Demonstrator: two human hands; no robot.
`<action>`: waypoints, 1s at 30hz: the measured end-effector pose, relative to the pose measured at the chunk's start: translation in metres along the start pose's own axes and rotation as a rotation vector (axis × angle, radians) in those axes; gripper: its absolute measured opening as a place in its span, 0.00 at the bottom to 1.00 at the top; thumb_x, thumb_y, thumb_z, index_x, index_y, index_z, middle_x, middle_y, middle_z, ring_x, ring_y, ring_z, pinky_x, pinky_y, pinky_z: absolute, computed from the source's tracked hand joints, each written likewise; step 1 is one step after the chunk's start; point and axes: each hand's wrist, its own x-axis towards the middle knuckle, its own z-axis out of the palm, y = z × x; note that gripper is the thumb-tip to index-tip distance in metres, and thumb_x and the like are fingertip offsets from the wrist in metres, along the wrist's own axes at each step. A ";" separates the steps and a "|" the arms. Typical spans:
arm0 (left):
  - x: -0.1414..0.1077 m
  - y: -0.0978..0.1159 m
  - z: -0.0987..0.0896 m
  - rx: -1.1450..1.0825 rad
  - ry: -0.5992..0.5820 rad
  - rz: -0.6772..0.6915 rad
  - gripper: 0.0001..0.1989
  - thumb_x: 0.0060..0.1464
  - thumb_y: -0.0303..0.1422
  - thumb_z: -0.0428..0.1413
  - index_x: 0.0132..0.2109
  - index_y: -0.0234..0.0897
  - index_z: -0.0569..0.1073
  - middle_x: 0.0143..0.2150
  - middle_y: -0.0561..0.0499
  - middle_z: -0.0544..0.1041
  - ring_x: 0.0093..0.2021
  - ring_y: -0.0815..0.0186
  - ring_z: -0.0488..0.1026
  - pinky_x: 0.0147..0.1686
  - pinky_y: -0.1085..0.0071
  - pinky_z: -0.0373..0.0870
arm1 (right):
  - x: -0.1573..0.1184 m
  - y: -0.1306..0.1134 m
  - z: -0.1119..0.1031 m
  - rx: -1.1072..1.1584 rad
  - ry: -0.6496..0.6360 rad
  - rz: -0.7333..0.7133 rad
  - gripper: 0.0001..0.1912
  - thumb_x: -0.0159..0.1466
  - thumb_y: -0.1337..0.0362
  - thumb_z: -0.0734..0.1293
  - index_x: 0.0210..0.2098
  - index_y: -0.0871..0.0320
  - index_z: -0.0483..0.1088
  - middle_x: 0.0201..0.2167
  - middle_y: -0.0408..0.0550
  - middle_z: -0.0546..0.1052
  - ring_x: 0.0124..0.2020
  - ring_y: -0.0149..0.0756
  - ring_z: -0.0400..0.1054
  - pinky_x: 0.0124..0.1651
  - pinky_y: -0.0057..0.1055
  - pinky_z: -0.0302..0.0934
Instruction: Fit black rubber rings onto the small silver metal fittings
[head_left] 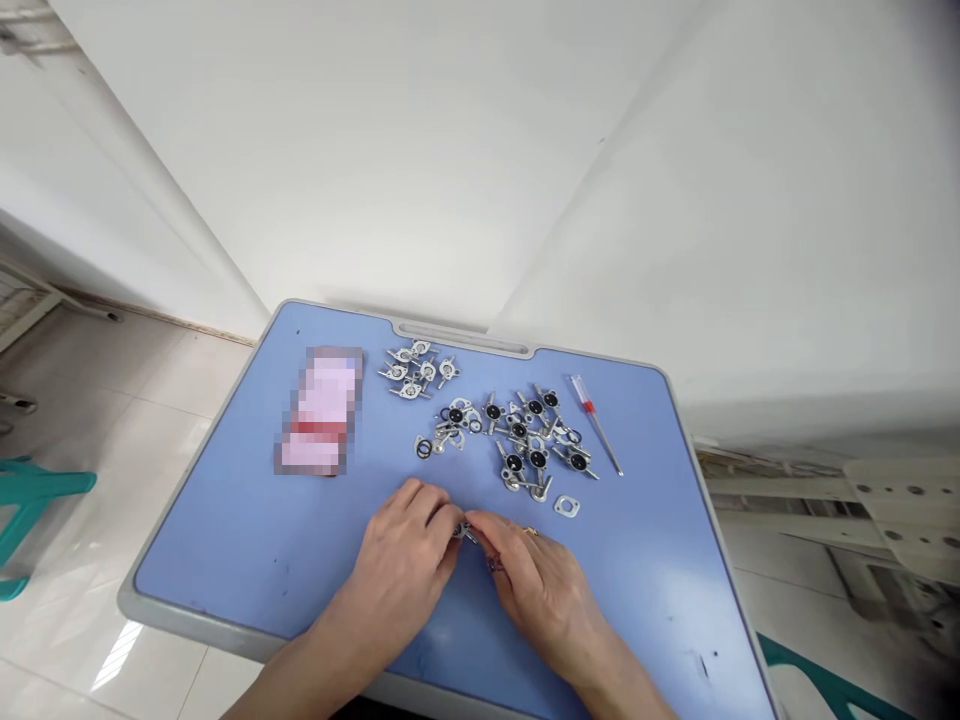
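Observation:
Near the front middle of the blue table (225,520), my left hand (412,545) and my right hand (529,575) meet with fingers closed on one small metal fitting (461,530). Most of that fitting is hidden by my fingertips. Just beyond my hands lie loose metal plates and black rings (424,448). To the right of them is a cluster of metal fittings with black round centres (537,458). A single flat metal plate with a hole (567,506) lies beyond my right hand.
Several metal fittings (427,370) without black centres sit at the back. A screwdriver (600,430) with a clear and red handle lies at the right. A blurred pinkish rectangular object (322,410) lies left. White wall panels (420,150) stand behind; a green stool (37,490) is left.

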 end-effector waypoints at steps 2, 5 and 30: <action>0.001 0.000 0.000 0.005 -0.007 -0.001 0.07 0.53 0.20 0.55 0.36 0.36 0.69 0.39 0.51 0.73 0.39 0.61 0.69 0.38 0.63 0.72 | -0.001 0.000 -0.002 -0.057 -0.019 -0.044 0.19 0.66 0.77 0.54 0.55 0.64 0.62 0.38 0.53 0.79 0.32 0.32 0.73 0.32 0.27 0.66; 0.002 0.001 -0.001 0.011 -0.021 0.000 0.06 0.54 0.20 0.55 0.35 0.36 0.69 0.39 0.50 0.73 0.39 0.61 0.68 0.37 0.63 0.72 | -0.001 -0.001 -0.005 -0.151 -0.050 -0.116 0.22 0.65 0.78 0.53 0.57 0.65 0.61 0.39 0.54 0.79 0.34 0.33 0.73 0.34 0.28 0.66; 0.004 0.001 -0.006 0.024 -0.068 0.001 0.06 0.55 0.22 0.53 0.36 0.37 0.67 0.38 0.49 0.71 0.41 0.61 0.67 0.40 0.63 0.71 | -0.001 -0.001 0.005 -0.114 0.011 -0.034 0.28 0.65 0.78 0.56 0.64 0.62 0.52 0.40 0.53 0.80 0.34 0.34 0.76 0.34 0.28 0.69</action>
